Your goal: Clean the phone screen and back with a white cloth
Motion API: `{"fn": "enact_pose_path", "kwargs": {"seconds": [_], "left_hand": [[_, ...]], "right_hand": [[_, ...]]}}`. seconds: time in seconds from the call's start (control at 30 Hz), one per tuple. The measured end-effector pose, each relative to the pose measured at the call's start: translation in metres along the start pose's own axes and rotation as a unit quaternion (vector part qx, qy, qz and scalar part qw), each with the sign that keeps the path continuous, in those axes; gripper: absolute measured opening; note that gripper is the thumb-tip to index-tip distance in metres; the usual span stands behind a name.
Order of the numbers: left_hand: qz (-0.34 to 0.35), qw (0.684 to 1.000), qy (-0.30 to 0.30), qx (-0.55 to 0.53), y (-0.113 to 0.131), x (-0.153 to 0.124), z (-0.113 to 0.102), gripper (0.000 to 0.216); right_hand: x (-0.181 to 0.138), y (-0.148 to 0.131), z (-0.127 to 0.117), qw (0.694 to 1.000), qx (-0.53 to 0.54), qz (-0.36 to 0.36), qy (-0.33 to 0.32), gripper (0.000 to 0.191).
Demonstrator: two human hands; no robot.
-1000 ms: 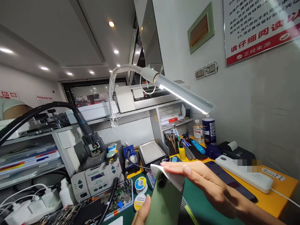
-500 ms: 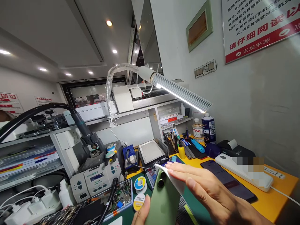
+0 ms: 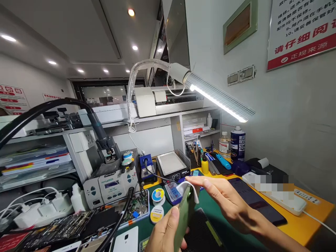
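Observation:
My left hand [image 3: 164,231] grips the lower part of a green phone [image 3: 185,215], held upright and turned nearly edge-on to me. My right hand [image 3: 223,203] reaches in from the right and pinches a small white cloth [image 3: 187,187] over the phone's top corner, fingers closed on the cloth. Both hands hover above a green work mat [image 3: 223,232] on the yellow bench.
A dark phone [image 3: 256,203] and a white power strip [image 3: 282,199] lie to the right. A soldering station [image 3: 111,183], solder spools [image 3: 157,196], a tray of parts [image 3: 136,210] and a hot plate [image 3: 172,164] stand behind. An LED lamp [image 3: 217,101] hangs overhead.
The green phone has turned from showing its back to nearly edge-on. My right hand has slid the cloth to the top corner. My view has shifted slightly right.

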State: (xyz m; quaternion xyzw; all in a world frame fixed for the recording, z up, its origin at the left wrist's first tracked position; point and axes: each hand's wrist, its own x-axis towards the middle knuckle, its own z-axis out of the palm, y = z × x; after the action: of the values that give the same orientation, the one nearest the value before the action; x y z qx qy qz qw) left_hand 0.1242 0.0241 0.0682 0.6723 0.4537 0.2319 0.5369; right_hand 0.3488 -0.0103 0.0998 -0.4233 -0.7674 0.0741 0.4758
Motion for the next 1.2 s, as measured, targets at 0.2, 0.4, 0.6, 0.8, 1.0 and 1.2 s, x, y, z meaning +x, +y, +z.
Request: {"fn": "enact_pose_path", "kwargs": {"seconds": [0.2,0.4,0.6,0.8,1.0,1.2], "left_hand": [[0.041,0.994,-0.054,0.089,-0.004,0.002,0.002,0.05],[0.059,0.969,-0.023,0.239,-0.001,-0.005,-0.003,0.017],[0.108,0.944,0.016,0.31,-0.013,-0.001,-0.003,0.025],[0.128,0.93,0.051,0.342,-0.016,-0.012,-0.002,0.02],[0.094,0.939,0.113,0.311,-0.039,-0.033,-0.009,0.016],[0.145,0.942,0.157,0.26,-0.073,-0.044,-0.011,0.02]], "right_hand": [[-0.039,0.018,0.012,0.995,-0.095,-0.037,-0.024,0.042],[-0.067,0.024,0.018,0.985,-0.167,-0.042,-0.032,0.043],[-0.076,0.024,0.023,0.974,-0.22,-0.055,-0.029,0.047],[-0.081,0.016,0.031,0.964,-0.255,-0.067,-0.028,0.051],[-0.082,0.007,0.04,0.934,-0.346,-0.084,-0.031,0.048],[-0.076,-0.016,0.06,0.917,-0.373,-0.133,-0.049,0.048]]}}
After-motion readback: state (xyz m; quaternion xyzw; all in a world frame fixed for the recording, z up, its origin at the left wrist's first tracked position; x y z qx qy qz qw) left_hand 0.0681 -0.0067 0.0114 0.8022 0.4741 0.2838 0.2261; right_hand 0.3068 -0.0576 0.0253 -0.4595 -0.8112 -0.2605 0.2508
